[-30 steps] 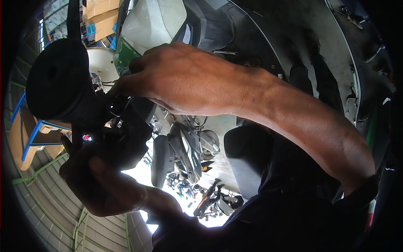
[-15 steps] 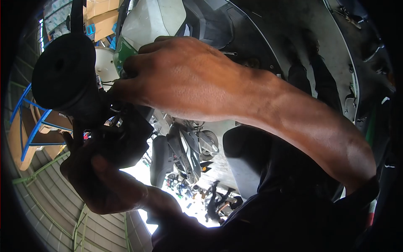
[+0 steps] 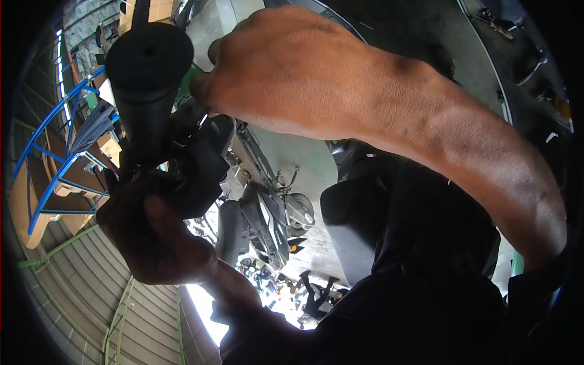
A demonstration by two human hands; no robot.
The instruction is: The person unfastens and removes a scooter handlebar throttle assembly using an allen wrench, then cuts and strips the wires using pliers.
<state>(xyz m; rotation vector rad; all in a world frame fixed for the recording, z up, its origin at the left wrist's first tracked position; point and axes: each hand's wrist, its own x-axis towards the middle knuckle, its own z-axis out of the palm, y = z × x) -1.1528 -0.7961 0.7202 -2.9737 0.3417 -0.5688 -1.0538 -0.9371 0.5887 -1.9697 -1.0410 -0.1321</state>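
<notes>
1 L hand (image 3: 152, 240): grip curled round dk assy (image 3: 208, 167) | 1 R hand (image 3: 286, 70): grip hidden, can't tell | 1 blk cyl (image 3: 148, 97)

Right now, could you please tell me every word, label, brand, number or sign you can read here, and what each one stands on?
No text can be read.
Grip: no lettering can be made out on the dark surface.
Motorcycle: any markings are too small to read.
Wrapping: blurred pattern; I cannot tell whether it is print.
</notes>
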